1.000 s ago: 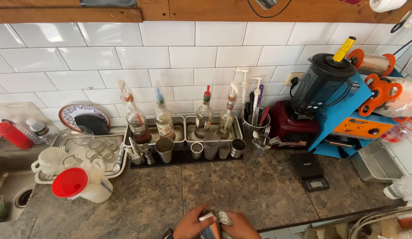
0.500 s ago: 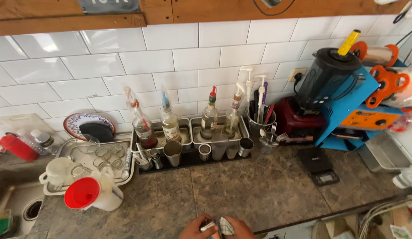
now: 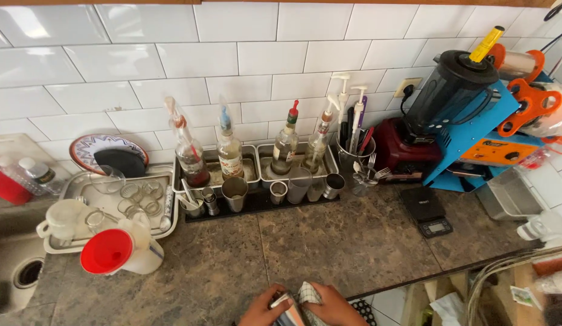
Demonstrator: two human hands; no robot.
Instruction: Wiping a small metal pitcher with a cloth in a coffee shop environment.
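At the bottom edge of the view, the fingers (image 3: 275,300) of the left hand (image 3: 261,309) and those of the right hand (image 3: 334,308) are curled closed around a bunched checked cloth with striped edge (image 3: 300,303), which sits between the two hands at the front lip of the dark speckled stone bench (image 3: 329,241). Both hands are cut off by the frame, so only their upper parts show.

Further back on the bench, a black mat carries several small metal cups (image 3: 235,194), and behind them two steel trays hold four glass syrup bottles with pour spouts (image 3: 230,153). To the left, a white jug topped by a red plastic funnel (image 3: 107,251) stands just in front of a metal tray of clear glasses (image 3: 139,199). To the right, a small black digital scale (image 3: 427,211) lies near a red-based blender with a dark jar (image 3: 441,105), and a blue and orange machine (image 3: 492,142) stands beside that. White tiles cover the wall behind.
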